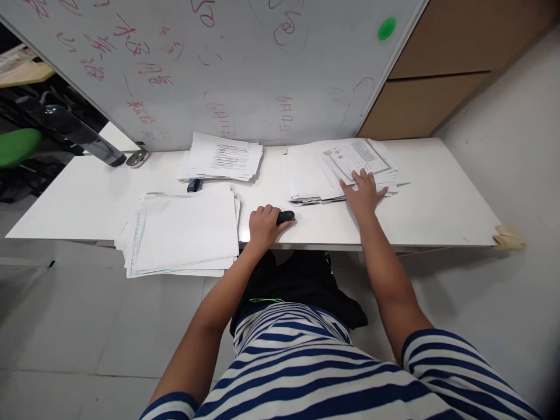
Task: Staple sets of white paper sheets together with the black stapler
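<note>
My left hand [263,227] rests on the white table near its front edge, fingers wrapped round a small black stapler [286,217] whose end sticks out to the right. My right hand [364,195] lies with its fingers spread on the lower edge of a paper stack [308,169]. A certificate-like sheet with a dark border [356,157] is on top of that stack, partly under my fingertips. Left of my left hand is a pile of mostly blank sheets [188,230] that overhangs the table's front edge. Behind it sits a printed paper stack [227,158].
A small dark blue object [194,185] lies between the two left piles. A bottle [83,134] leans into view beside a rounded metallic object [137,158]. The whiteboard [245,70] stands along the table's back, with cardboard boxes [433,99] at right.
</note>
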Tool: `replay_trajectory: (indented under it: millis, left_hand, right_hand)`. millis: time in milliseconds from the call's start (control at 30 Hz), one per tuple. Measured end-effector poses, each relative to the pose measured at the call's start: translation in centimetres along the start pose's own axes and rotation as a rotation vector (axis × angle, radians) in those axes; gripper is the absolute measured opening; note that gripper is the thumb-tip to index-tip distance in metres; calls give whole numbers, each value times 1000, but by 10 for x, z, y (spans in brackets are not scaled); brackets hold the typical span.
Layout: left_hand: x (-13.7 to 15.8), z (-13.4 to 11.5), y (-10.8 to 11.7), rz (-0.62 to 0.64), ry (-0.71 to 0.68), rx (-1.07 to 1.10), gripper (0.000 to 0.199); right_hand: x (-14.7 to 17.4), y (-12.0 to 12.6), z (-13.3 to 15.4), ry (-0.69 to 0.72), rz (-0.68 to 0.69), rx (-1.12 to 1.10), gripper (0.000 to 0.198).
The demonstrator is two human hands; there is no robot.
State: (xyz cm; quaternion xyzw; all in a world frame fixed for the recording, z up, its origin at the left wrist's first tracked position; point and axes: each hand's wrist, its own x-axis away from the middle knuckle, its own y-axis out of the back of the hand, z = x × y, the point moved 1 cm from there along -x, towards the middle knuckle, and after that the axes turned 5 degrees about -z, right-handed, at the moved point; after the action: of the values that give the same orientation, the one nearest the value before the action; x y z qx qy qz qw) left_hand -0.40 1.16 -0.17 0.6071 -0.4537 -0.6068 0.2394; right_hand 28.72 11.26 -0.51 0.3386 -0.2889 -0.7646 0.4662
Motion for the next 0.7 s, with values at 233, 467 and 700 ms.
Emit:
replay_trajectory:
  millis: [233,467,700]
  left_hand:
    - [-1,0,1,-2,11,30,55]
    - [-1,0,1,14,32,62,53]
    - [-1,-1,2,4,16,33,55]
  right_hand:
    - [1,-1,1,28,-128,-26,37]
    - [6,-1,4,103,-234,5,36]
    - [8,3,5,93,-129,-94,29]
